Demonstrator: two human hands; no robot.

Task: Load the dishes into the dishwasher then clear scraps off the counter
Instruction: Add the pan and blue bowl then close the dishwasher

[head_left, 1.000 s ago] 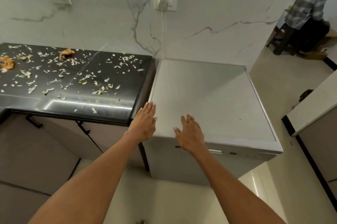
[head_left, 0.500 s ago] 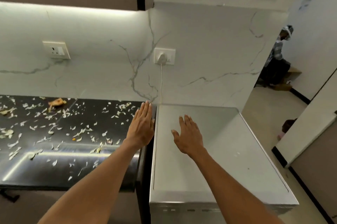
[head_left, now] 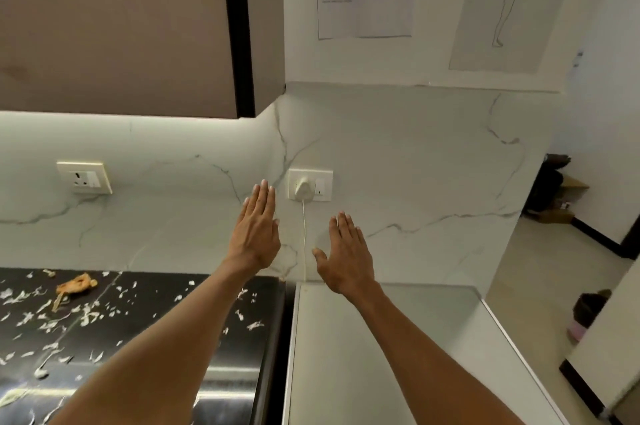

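black tabletop (head_left: 145, 324) strewn with pale scraps (head_left: 86, 315) | marble wall, plugged socket (head_left: 310, 185) | left hand (head_left: 256, 234) flat, fingers straight, empty | right hand (head_left: 346, 256) likewise, raised above white dishwasher (head_left: 398, 355), scraps lower left of hands

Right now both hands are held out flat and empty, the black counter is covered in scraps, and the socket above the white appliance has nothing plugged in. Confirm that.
One detail is wrong. The head view shows a white plug with a cord in that socket. The rest holds: left hand and right hand are flat and empty, and scraps litter the black counter.
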